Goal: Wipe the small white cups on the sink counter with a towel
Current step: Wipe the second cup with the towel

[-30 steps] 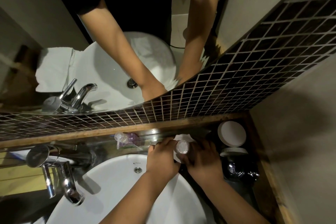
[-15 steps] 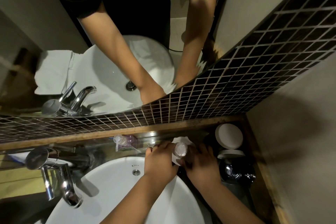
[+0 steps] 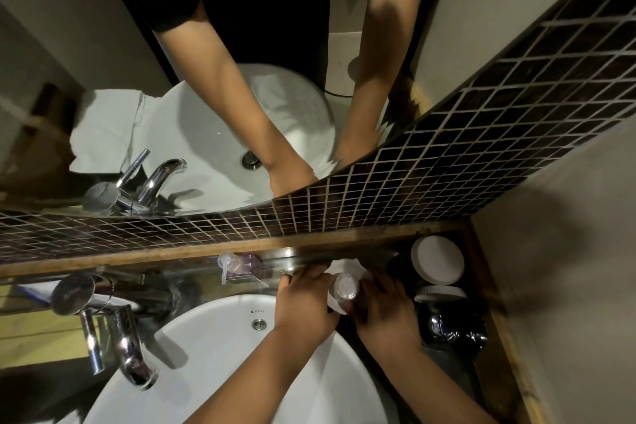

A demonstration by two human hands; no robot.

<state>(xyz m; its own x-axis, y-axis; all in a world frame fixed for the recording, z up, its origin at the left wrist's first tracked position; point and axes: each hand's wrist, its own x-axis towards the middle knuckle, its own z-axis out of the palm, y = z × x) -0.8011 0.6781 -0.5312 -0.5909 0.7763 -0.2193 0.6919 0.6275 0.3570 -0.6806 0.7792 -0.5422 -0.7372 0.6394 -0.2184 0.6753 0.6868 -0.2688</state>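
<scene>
My left hand [image 3: 303, 303] and my right hand [image 3: 385, 315] meet on the dark counter behind the basin. Between them is a small pale round cup [image 3: 345, 286], seen from above. A white towel [image 3: 346, 267] is bunched around it. My left hand's fingers press on the towel and my right hand grips the cup's side. Two more small white cups stand at the right: one [image 3: 437, 260] near the wall and one [image 3: 441, 293] just in front of it, partly hidden.
The white basin [image 3: 206, 354] fills the lower middle, with a chrome tap [image 3: 117, 330] at its left. A clear pump bottle [image 3: 237, 265] stands behind the basin. A shiny black item [image 3: 451, 327] sits in the right corner by the wall. A mirror above reflects the arms.
Both hands stay closed around the cup and towel in the same spot. The view has shifted slightly.
</scene>
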